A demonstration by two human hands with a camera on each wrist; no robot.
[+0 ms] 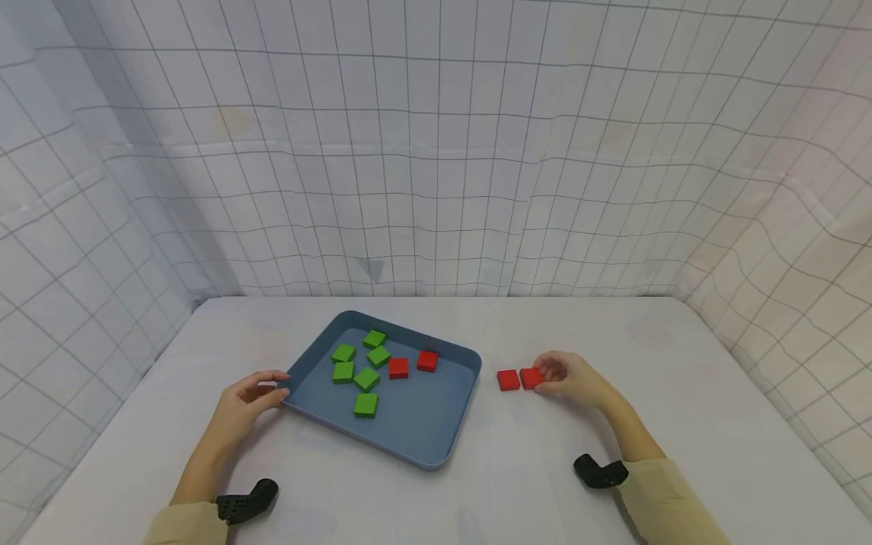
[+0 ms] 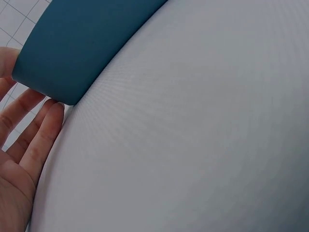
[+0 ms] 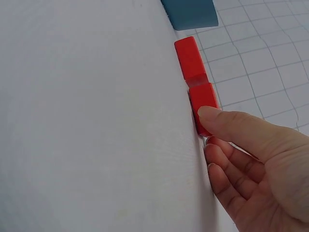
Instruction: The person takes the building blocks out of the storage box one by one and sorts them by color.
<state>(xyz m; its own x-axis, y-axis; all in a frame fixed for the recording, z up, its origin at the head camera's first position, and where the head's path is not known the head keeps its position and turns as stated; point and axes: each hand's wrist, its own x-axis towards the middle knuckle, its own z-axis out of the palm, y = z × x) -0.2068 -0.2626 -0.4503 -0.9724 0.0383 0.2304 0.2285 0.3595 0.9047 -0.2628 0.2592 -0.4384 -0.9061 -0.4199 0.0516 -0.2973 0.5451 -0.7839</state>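
Note:
A blue tray (image 1: 409,448) lies angled on the table, with several green blocks (image 1: 365,405) and two red blocks (image 1: 398,369) in it. My left hand (image 1: 247,401) holds the tray's left corner between thumb and fingers; the left wrist view shows fingertips (image 2: 57,110) right at the tray's lower edge. Right of the tray, two more red square blocks lie side by side. My right hand (image 1: 568,376) pinches the nearer red block (image 3: 202,99), its thumb on the block's side and the other fingers curled partly out of sight behind. The other red block (image 1: 508,380) sits between it and the tray.
White grid-patterned curtains (image 1: 436,189) hang behind the white table (image 1: 518,484) and along both sides. A black wrist device (image 1: 599,471) sits by the right sleeve, and another (image 1: 247,502) by the left sleeve.

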